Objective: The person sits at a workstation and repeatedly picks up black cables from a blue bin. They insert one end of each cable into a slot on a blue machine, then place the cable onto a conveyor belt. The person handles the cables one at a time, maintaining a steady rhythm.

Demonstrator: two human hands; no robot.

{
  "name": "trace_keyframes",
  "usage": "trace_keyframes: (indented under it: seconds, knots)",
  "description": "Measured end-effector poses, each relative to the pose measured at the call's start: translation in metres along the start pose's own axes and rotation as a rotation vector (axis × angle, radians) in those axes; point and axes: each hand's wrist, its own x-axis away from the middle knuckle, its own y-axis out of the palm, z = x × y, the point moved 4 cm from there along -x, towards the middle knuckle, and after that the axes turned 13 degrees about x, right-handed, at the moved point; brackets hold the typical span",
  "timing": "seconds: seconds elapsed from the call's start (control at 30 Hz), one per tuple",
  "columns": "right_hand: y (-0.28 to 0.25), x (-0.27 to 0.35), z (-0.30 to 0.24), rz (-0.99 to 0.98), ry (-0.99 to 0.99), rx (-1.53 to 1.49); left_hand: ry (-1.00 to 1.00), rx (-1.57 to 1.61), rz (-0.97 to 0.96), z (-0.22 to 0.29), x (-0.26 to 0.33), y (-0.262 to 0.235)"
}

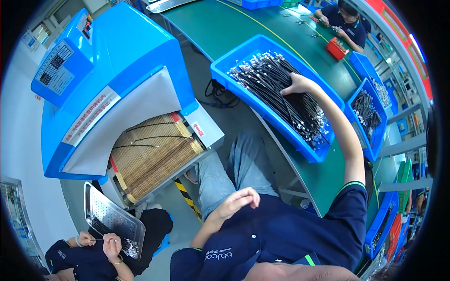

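Touching black cables point(262, 77) heaped in a blue bin point(255, 44) on the green table point(201, 25), the right hand point(298, 85) is held with thumb and fingers parted; whether any cable is gripped cannot be told. The left hand point(236, 202) is held loosely curled before the torso point(290, 229), its palm hidden.

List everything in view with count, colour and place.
Machine: one, blue, left.
Belt: one, tan, machine's opening.
Cables on belt: three seen, black.
Table: one, green, upper right.
Large tub: one, blue, on the table.
Cables in tub: uncountable, black, heaped.
Smaller tubs: several, blue, right.
Box: one, red, top right.
Tray: one, silver, lower left.
Co-workers: at least two, navy shirts, top right, lower left.
Jeans: one pair, blue, lower centre.
Right hand: one, bare, among the tub's cables.
Left hand: one, bare, lower centre.
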Motion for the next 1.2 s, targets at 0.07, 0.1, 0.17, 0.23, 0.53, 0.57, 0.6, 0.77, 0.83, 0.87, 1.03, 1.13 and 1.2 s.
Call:
trace_keyframes:
  seconds: [0.07,0.1,0.17,0.23,0.53,0.57,0.6,0.77,0.83,0.87,1.03,1.13,1.2]
  knots:
    - [0.001,-0.011,-0.002,-0.109,0.025,0.045,0.004,0.052,0.080,-0.008,0.008,-0.012]
    - [0.002,-0.008,0.004,-0.160,0.063,-0.144,0.001,0.047,0.110,-0.011,0.010,-0.016]
    - [0.007,-0.019,0.011,-0.068,0.181,-0.125,0.002,0.041,0.165,-0.013,0.015,-0.022]
    - [0.003,-0.016,0.012,-0.075,0.145,-0.134,0.005,0.047,0.214,-0.013,0.019,-0.026]
    - [-0.050,0.040,0.039,0.201,-0.015,-0.464,0.039,-0.313,0.338,0.013,0.000,-0.035]
    - [-0.047,0.043,0.042,0.180,-0.039,-0.509,0.043,-0.389,0.337,0.021,-0.010,-0.031]
    - [-0.042,0.045,0.045,0.160,-0.063,-0.554,0.066,-0.473,0.338,0.029,-0.023,-0.022]
    - [-0.035,0.053,0.059,0.262,-0.034,-0.742,0.398,-1.070,0.105,0.078,-0.116,0.031]
    - [-0.048,0.060,0.039,0.270,-0.087,-0.731,0.623,-1.284,0.006,0.086,-0.159,0.039]
    - [-0.053,0.061,0.038,0.268,-0.108,-0.706,0.693,-1.363,-0.076,0.087,-0.184,0.038]
    - [-0.066,0.068,0.026,0.317,-0.106,-0.552,0.609,-1.926,-0.389,0.078,-0.289,-0.002]
    - [-0.068,0.078,0.019,0.303,-0.094,-0.511,0.546,-2.007,-0.177,0.077,-0.313,-0.033]
    - [-0.072,0.086,0.017,0.279,-0.085,-0.492,0.396,-2.018,-0.112,0.076,-0.318,-0.047]
